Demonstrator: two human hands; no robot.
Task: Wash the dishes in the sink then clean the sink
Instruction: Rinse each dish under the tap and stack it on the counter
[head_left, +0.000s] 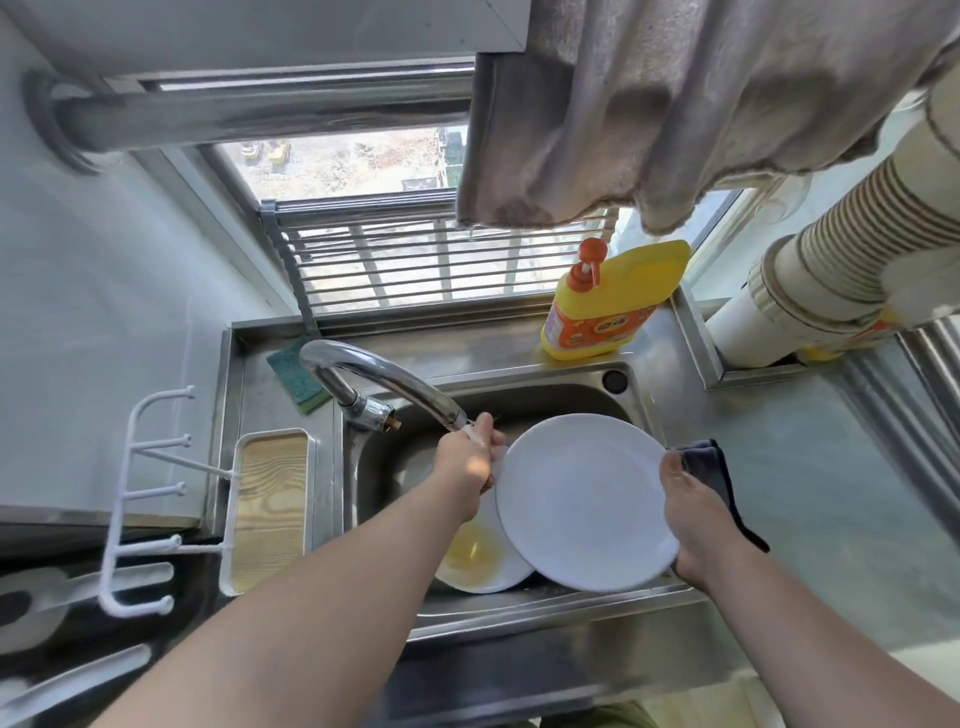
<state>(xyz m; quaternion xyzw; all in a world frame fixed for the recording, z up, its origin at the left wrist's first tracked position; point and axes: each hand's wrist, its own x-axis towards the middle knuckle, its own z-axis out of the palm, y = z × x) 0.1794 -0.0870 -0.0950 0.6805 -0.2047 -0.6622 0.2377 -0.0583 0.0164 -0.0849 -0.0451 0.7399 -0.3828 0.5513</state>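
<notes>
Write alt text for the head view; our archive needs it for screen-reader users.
A person's right hand holds a white plate and a dark cloth over a steel sink, while the left hand is under the running faucet. A second plate with yellowish residue lies beneath.

Grey towel (675, 114) hangs overhead; white hook rack (145, 499) left; ribbed duct (852, 244) right.

White plate (582, 499) tilted over steel sink (519, 605), above a greasy plate (480, 564).
</notes>
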